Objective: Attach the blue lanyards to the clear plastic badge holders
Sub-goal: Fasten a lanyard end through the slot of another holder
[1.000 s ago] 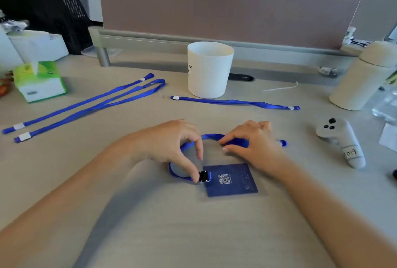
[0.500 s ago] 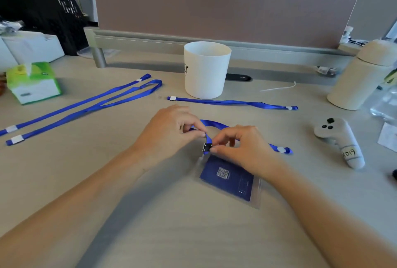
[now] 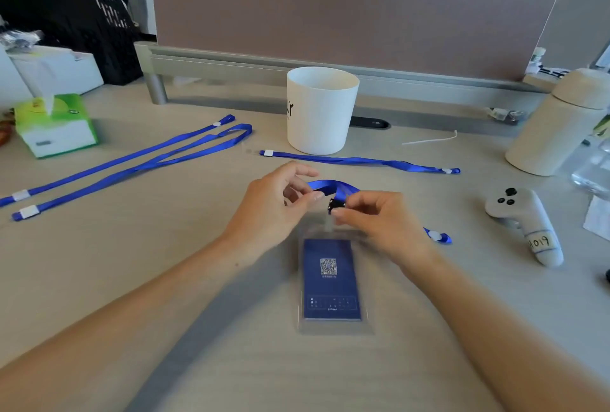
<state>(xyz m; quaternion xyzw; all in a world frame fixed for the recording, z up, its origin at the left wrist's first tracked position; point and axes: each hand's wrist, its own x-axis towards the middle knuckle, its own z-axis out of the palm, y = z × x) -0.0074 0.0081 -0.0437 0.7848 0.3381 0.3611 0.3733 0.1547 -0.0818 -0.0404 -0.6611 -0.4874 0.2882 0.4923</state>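
Note:
A clear plastic badge holder (image 3: pixel 331 325) with a dark blue card inside lies upright in front of me. At its top edge sits the black clip (image 3: pixel 335 205) of a blue lanyard (image 3: pixel 330 185). My right hand (image 3: pixel 379 223) pinches that clip. My left hand (image 3: pixel 274 203) pinches the lanyard strap just left of it. The strap's far end (image 3: pixel 437 236) trails out to the right behind my right hand. Two more blue lanyards (image 3: pixel 132 162) lie at the left, and another lanyard (image 3: pixel 359 160) stretches across the desk behind my hands.
A white cup (image 3: pixel 321 111) stands behind the lanyards. A green tissue box (image 3: pixel 54 126) is at the left, a beige bottle (image 3: pixel 558 124) and a white controller (image 3: pixel 525 223) at the right. A desk divider (image 3: pixel 346 8) closes the back.
The badge holder turned from lying sideways to upright. My hands came together at its top; the right now holds the clip and the left the strap.

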